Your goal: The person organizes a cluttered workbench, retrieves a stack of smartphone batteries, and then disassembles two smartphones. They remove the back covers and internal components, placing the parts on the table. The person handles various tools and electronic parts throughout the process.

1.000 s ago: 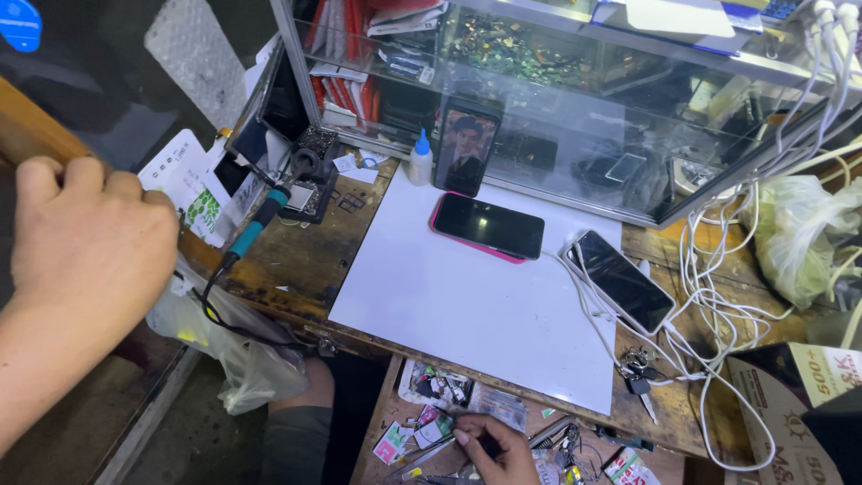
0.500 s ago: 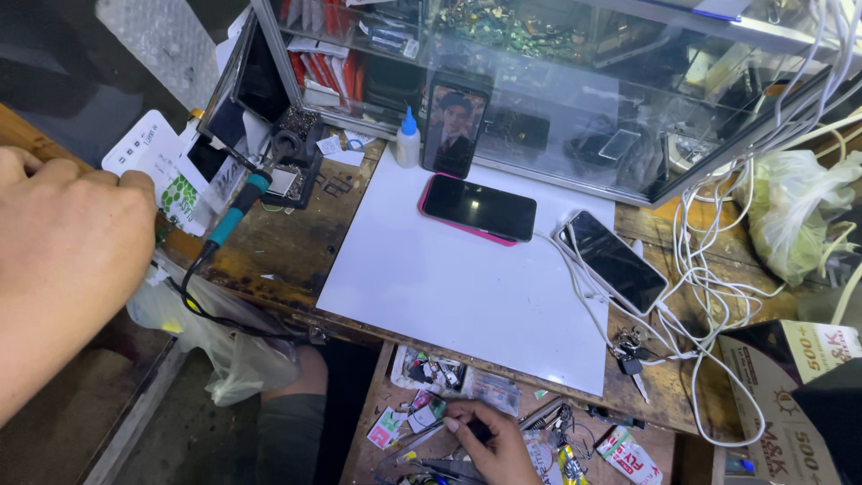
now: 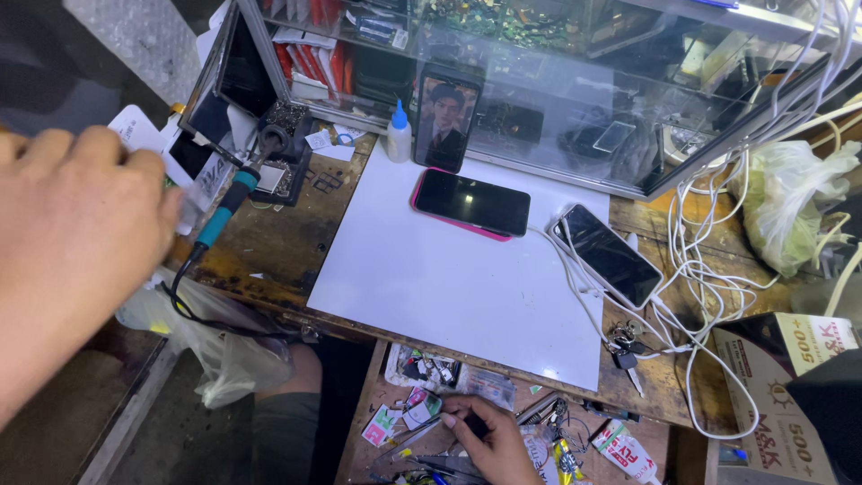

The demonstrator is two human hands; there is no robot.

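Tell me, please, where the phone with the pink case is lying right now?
The pink-cased phone lies screen up at the white mat's far edge, below the propped phone.

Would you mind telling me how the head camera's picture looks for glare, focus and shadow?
In the head view, the glass case and the pink-cased phone carry soft reflections; the white mat is bright and evenly lit; the left hand sits close to the lens, large and slightly soft; the right hand works in the dimmer drawer; the top left corner is dark.

Matt white mat point(image 3: 467, 278), worn rough wood bench point(image 3: 269, 242), glossy phone point(image 3: 473, 203).
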